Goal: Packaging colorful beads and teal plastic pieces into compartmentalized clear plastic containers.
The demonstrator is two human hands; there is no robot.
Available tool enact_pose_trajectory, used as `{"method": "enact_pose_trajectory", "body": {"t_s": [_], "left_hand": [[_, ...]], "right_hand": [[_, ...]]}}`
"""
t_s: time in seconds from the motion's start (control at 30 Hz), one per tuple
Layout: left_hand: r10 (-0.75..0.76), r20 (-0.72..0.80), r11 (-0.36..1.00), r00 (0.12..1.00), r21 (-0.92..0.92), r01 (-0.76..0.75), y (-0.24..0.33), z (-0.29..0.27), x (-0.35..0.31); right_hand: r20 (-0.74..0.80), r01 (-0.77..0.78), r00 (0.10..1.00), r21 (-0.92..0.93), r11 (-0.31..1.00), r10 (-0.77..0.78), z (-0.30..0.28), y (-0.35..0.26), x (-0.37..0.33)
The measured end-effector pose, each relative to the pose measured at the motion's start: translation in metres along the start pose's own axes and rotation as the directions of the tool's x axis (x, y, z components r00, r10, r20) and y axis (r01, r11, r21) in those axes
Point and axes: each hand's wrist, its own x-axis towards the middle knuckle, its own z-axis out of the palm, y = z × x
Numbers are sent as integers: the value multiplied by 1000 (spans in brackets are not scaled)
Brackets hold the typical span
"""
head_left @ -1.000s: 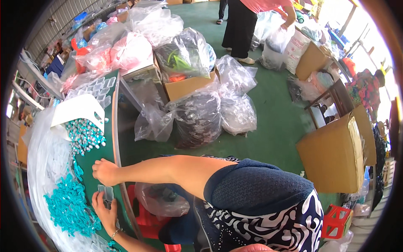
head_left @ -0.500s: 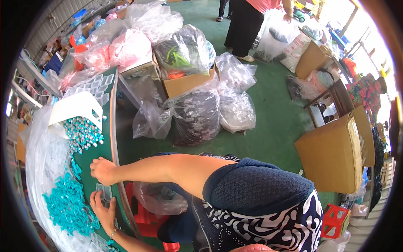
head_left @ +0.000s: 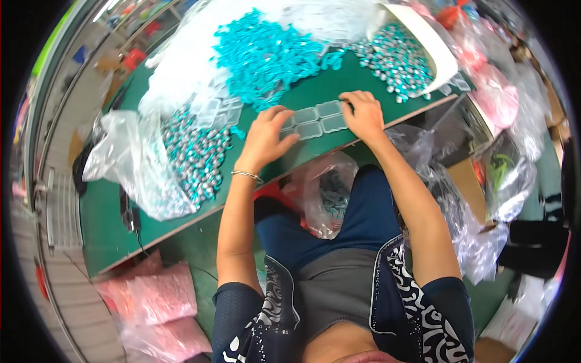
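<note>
Head view: clear compartmented tray lies flat on the green table, near its front edge, between your hands. Your left hand, half open, spans the left end with thumb spread; your right hand, fingers loosely curled, has its thumb at the right end. Cannot tell whether either grips. Bracketing both ends probably steadies it. Turquoise pile sits beyond, right heap and left heap flanking, presumably for easy reach.
</note>
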Motion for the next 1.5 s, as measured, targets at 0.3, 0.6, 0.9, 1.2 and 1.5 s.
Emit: {"method": "enact_pose_trajectory", "body": {"t_s": [0.3, 0.6, 0.9, 1.2, 1.5], "left_hand": [[-56, -129, 969, 990, 231, 85, 32, 32, -22], [-184, -252, 928, 950, 276, 252, 36, 26, -60], [-311, -295, 876, 904, 280, 393, 27, -3, -103], [-335, -320, 876, 886, 240, 418, 27, -8, -111], [-216, -424, 890, 879, 285, 356, -14, -29, -83]], "right_hand": [[109, 142, 983, 30, 989, -144, -3, -4, 4], [141, 246, 959, 32, 969, -248, 24, -46, -8], [261, 293, 913, 116, 949, -314, 46, -95, -9], [335, 222, 898, 218, 950, -287, 44, -98, -4], [143, 92, 982, 217, 972, -125, 61, -39, 17]]}}
